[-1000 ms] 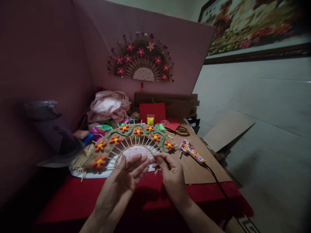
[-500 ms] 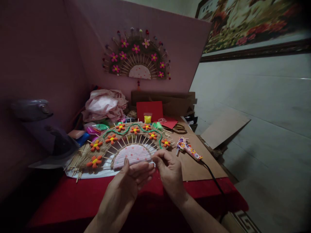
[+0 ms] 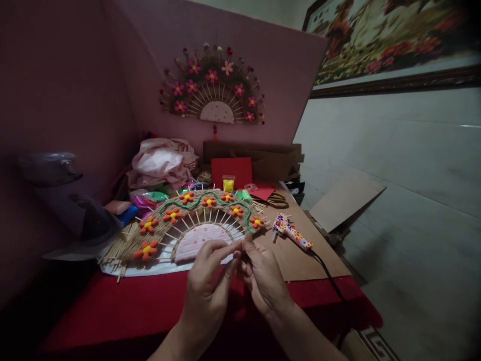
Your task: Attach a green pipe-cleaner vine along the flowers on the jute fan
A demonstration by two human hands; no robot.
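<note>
My left hand (image 3: 210, 273) and my right hand (image 3: 265, 276) meet above the front edge of the table, fingertips pinched together. Whatever sits between them is too small or too hidden to name. Just behind them lies a half-round fan (image 3: 205, 242) of sticks and twine, with orange clay flowers (image 3: 173, 215), a wavy green strand (image 3: 193, 203) and a padded dotted half-circle at its base. My hands cover its lower right part. To the right, a flower-patterned glue gun (image 3: 292, 231) rests on a brown board.
A red cloth (image 3: 93, 311) covers the table, with a cardboard sheet (image 3: 311, 268) on its right. Behind the fan are a pink cloth heap (image 3: 165, 163), a yellow clay packet (image 3: 228, 184), red card (image 3: 231, 170) and scissors (image 3: 277, 201). A similar fan (image 3: 217, 111) hangs on the pink panel.
My left hand has turned from a flat, palm-up pose to a pinch and moved right to meet my right hand's fingertips. The fan and glue gun have stayed in place.
</note>
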